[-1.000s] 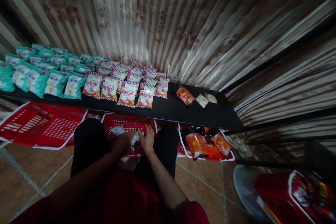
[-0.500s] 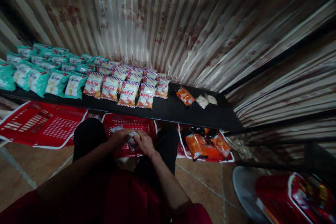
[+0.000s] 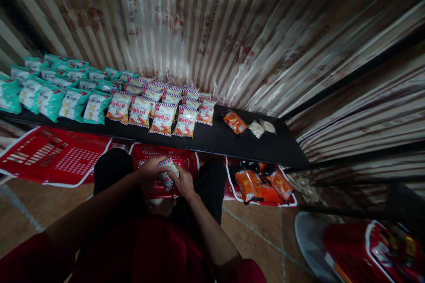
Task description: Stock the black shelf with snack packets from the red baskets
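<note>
Your head camera looks forward and down, near above your bare left hand (image 3: pixel 152 169) and right hand (image 3: pixel 184 181), facing the long black tabletop (image 3: pixel 214 141) and striped, red-printed curtain (image 3: pixel 195 17).

Striped curtain (image 3: pixel 199 22) behind; tiled floor (image 3: pixel 255 230) below; teal bags (image 3: pixel 72 102) left.

right in front of the black shelf (image 3: pixel 219 137), the left hand (image 3: pixel 151 169) and the right hand (image 3: pixel 183 181) wrap a small packet (image 3: pixel 168 177), covering much of it, and the print peeking out is too small to read! at the shelf's left end, the outermost teal bag (image 3: pixel 8 95) runs out of view. mid-shelf, front white-and-orange bags (image 3: pixel 184 122) block parts of the rows behind. under the shelf's right end, orange packets (image 3: pixel 245 185) overlap, hiding each other. beyond that end, nearer us, a red crate (image 3: pixel 345 241) gets cut off, its contents (image 3: pixel 387 247) a dark blur!
</note>
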A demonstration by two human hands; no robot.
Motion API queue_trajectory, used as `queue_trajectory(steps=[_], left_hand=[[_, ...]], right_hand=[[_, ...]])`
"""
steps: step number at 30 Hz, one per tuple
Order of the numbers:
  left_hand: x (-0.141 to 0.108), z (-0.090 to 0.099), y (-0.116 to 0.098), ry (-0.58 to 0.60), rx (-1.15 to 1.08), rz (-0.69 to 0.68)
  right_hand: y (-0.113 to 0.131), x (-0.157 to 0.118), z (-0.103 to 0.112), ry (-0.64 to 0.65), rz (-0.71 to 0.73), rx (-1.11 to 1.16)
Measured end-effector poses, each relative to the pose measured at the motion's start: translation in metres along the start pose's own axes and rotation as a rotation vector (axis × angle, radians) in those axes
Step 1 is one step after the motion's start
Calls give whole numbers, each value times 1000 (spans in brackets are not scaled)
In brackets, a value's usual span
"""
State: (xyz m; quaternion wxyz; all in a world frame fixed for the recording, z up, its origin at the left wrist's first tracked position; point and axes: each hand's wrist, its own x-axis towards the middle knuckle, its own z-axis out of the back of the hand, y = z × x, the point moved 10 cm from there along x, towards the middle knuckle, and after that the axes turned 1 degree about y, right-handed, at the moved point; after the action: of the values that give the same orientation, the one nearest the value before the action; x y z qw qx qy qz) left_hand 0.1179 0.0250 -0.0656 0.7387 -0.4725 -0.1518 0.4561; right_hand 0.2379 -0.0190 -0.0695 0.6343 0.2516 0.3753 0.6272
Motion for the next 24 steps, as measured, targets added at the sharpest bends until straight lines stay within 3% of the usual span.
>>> queue_trajectory(steps=[6, 12, 18, 24], left_hand=[[0, 7, -7, 22, -256, 40], [-9, 16, -15, -30, -532, 131], [-14, 1, -8, -102, -855, 195], [-9, -17, -24, -84, -997, 78]], right_hand=[[-6, -2, 4, -82, -33, -11], [-13, 1, 11, -164, -44, 91], [-25, 0, 14, -248, -81, 310], [-28, -1, 22, -310, -98, 475]])
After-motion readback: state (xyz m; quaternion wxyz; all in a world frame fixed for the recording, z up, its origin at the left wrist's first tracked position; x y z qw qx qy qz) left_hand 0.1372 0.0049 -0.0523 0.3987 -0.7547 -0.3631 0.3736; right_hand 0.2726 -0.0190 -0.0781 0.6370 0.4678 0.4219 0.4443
